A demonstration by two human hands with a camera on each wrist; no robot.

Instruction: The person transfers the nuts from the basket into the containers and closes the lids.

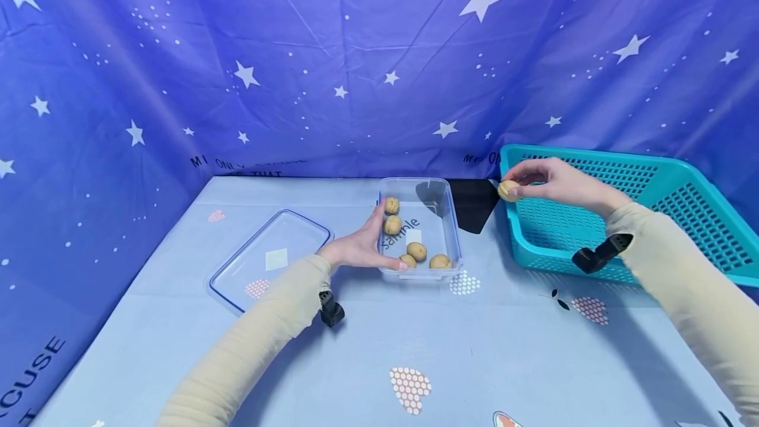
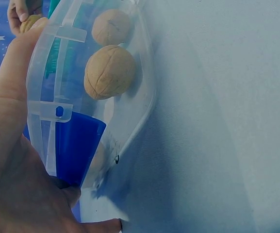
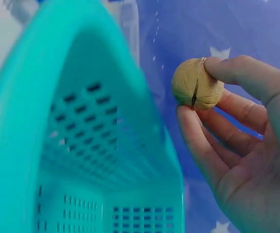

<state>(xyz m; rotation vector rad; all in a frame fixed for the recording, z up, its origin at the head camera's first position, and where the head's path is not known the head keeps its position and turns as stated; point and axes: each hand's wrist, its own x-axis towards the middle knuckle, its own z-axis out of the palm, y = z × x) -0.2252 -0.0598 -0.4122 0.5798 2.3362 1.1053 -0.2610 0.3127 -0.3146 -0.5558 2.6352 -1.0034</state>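
A whole walnut (image 3: 196,84) is pinched between the thumb and fingers of my right hand (image 1: 553,182), over the left rim of the teal basket (image 1: 522,249). The right wrist view shows a dark seam across its shell. My left hand (image 1: 362,243) grips the left side of a clear plastic container (image 1: 455,236), thumb at its front left corner and fingers along the outer wall. Inside lie several walnuts: one walnut (image 1: 393,225) by the left wall, another walnut (image 1: 440,261) at the front right. In the left wrist view a walnut (image 2: 109,72) shows through the clear wall.
Left of the container lies a clear lid (image 1: 276,259) with a blue edge, flat on the light blue tablecloth (image 1: 344,361). A blue star-printed curtain (image 1: 356,51) hangs right behind the table. The basket's slotted walls stand at the right end.
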